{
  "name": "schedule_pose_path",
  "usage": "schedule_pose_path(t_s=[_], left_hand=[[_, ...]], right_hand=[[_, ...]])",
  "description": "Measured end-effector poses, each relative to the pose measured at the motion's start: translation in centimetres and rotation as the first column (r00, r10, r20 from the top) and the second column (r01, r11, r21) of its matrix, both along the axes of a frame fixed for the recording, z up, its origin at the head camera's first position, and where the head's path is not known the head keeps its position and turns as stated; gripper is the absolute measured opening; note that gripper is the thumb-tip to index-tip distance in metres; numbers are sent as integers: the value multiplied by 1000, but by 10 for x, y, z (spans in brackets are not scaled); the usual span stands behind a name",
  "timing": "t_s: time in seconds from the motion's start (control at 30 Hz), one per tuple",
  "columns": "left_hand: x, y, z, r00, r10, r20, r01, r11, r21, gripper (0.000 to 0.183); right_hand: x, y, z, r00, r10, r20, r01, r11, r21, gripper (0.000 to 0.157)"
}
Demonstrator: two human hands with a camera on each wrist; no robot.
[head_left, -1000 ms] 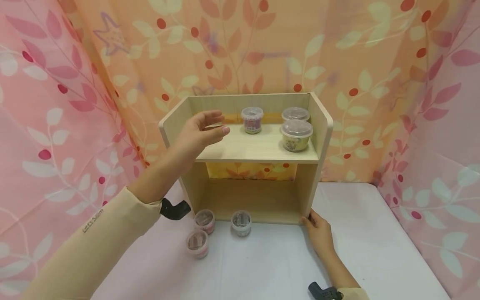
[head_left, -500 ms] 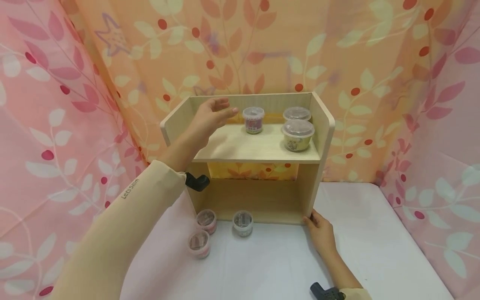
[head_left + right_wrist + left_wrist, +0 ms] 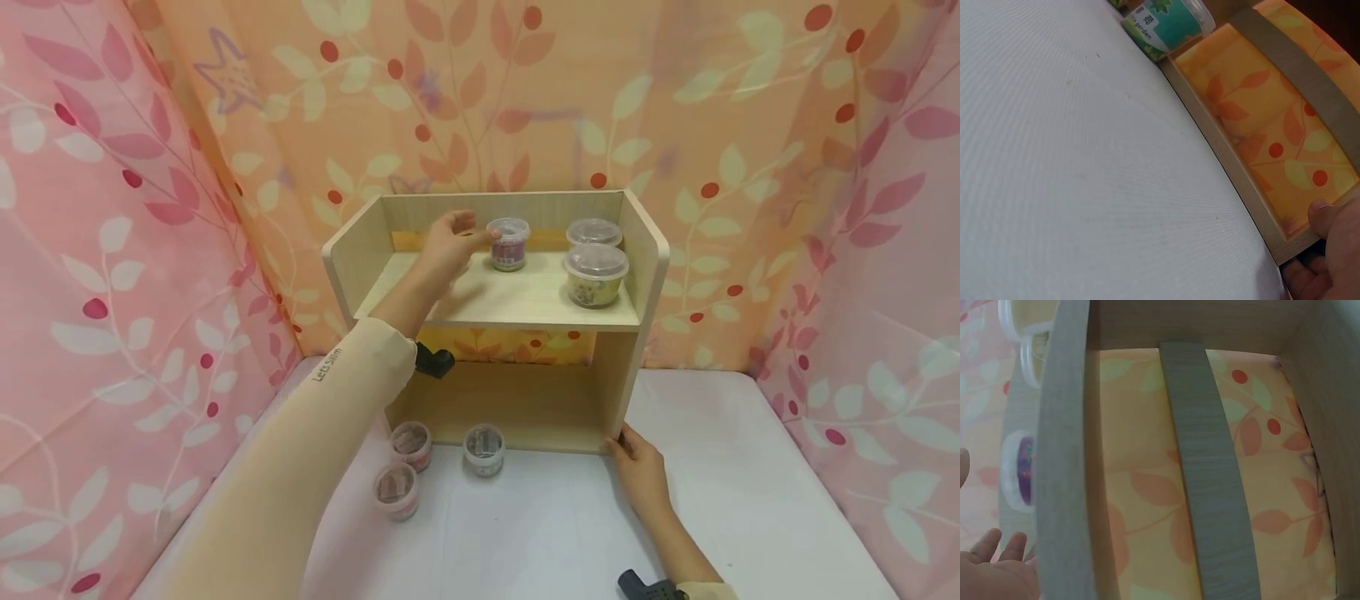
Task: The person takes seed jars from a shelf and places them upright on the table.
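On the upper board of the small wooden shelf stands a small clear-lidded tub with purple on it. My left hand reaches to its left side, thumb and fingers spread, thumb tip overlapping the tub in the head view. In the left wrist view, a gap shows between the fingers and the tub. My right hand grips the shelf's lower front right corner; the right wrist view has its thumb on the wood and fingers curled beneath.
Two wider lidded tubs, the front one yellowish, stand at the upper board's right end. On the white tabletop, two pinkish tubs and a whitish tub stand before the shelf. Patterned curtains surround the table.
My left hand has moved right and inward over the upper board, up to the purple tub. The right hand stays at the shelf corner.
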State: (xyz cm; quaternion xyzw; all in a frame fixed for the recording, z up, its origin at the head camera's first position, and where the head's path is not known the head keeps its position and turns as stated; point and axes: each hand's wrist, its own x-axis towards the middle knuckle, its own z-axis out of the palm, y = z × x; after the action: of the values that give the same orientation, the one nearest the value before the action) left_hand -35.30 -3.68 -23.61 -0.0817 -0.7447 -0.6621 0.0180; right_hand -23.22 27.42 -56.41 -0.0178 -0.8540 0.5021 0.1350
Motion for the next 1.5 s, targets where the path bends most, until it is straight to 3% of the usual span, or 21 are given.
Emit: schedule_pose_path(t_s=[0.27, 0.53, 0.9, 1.17, 1.5], left_hand=[[-8, 9, -9, 998, -13, 69, 14, 1000, -17, 79], [-13, 21, -10, 998, -1, 62, 3, 1000, -23, 85], [-15, 30, -12, 997, 69, -15, -71, 989, -129, 79], [-12, 28, -14, 990, 130, -54, -135, 985, -104, 77], [-2, 18, -1, 988, 120, -93, -123, 992, -31, 75]], right_hand=[[2, -5, -4, 1000, -4, -18, 4, 1000, -16, 50], [4, -4, -2, 999, -10, -41, 10, 1000, 0, 48], [6, -4, -4, 1000, 2, -7, -2, 1000, -16, 51], [5, -5, -4, 1000, 15, -27, -15, 999, -33, 51], [3, -2, -2, 999, 20, -44, -21, 1000, -18, 52]])
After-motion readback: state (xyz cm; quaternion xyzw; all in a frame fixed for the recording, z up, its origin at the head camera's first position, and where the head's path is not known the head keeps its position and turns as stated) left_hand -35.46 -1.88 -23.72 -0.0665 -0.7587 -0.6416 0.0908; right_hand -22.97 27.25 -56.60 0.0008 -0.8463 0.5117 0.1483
